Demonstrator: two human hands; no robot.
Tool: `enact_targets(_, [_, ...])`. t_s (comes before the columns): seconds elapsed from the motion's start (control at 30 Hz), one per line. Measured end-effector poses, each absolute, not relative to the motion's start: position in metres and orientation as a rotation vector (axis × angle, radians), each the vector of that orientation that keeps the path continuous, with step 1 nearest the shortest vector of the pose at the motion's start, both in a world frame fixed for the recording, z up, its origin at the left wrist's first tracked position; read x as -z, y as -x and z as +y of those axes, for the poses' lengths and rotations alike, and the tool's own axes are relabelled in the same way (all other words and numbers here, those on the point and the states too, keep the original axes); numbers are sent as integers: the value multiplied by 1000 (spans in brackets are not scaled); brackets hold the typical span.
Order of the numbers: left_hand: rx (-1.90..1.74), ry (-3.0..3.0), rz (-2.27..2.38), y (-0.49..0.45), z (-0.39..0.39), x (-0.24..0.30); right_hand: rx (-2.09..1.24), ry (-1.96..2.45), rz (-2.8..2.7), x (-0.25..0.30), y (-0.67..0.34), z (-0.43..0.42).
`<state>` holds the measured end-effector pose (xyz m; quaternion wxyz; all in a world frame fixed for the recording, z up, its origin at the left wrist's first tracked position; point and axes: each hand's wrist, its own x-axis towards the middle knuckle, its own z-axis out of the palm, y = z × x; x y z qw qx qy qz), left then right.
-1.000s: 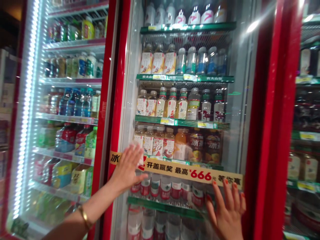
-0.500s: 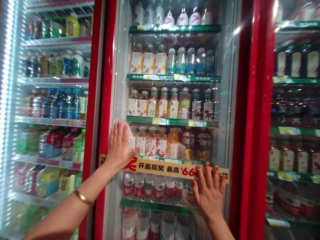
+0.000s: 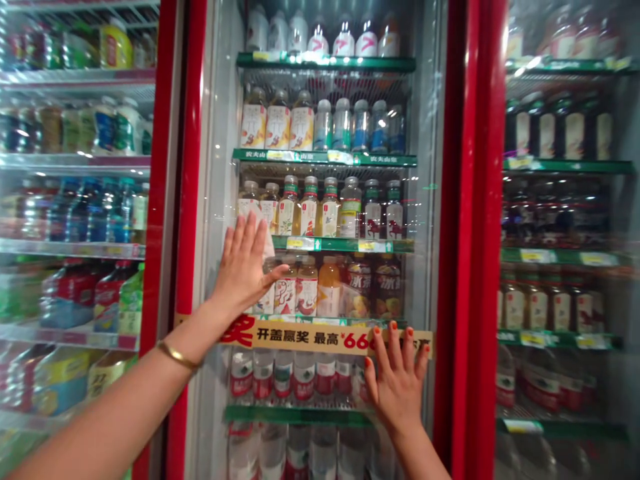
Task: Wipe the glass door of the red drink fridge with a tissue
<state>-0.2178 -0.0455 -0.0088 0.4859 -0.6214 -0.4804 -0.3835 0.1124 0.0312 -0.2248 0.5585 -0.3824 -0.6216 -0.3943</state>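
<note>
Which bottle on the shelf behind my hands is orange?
The orange drink bottle, right of your left hand; the others there show mainly white or dark labels.

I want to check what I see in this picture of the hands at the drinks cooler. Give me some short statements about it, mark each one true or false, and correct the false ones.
The left hand wears a gold bangle at the wrist. True.
The right hand has unpainted nails. False: its fingernails are painted orange-red.
Both hands rest on the red door frame. False: both are on the glass door.
The tan sign with red characters lies below the left hand. True.
</note>
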Motion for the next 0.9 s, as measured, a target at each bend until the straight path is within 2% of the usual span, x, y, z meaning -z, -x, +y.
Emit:
enact_targets(0.07, [868, 1560, -1081, 185, -38, 16, 900, 928, -1440, 223, -112, 30])
enact_targets(0.23, [299, 1798, -572, 168, -59, 100, 857, 943, -1433, 220, -112, 25])
enact_targets(0.3, [311, 1775, -585, 192, -67, 86, 857, 932, -1434, 220, -112, 24])
enact_targets(0.37, [446, 1701, -702, 207, -64, 38, 862, 931, -1429, 220, -112, 24])
enact_targets(0.43, [629, 1615, -838, 200, -48, -14, 871, 938, -1421, 220, -112, 24])
enact_targets(0.5, [783, 1578, -994, 172, -29, -37, 884, 946, -1417, 219, -112, 23])
enact_targets(0.57, [699, 1638, -937, 139, -18, -16, 897, 952, -1422, 219, -113, 22])
enact_targets(0.63, [433, 1753, -696, 122, -21, 35, 907, 952, -1422, 219, -113, 22])
enact_targets(0.73, [145, 1805, -405, 138, -40, 92, 913, 942, -1414, 219, -113, 23])
enact_targets(0.8, [151, 1778, -430, 158, -48, 82, 912, 941, -1414, 220, -112, 24])
enact_targets(0.9, [429, 1662, -729, 158, -40, 14, 914, 952, -1411, 220, -111, 25])
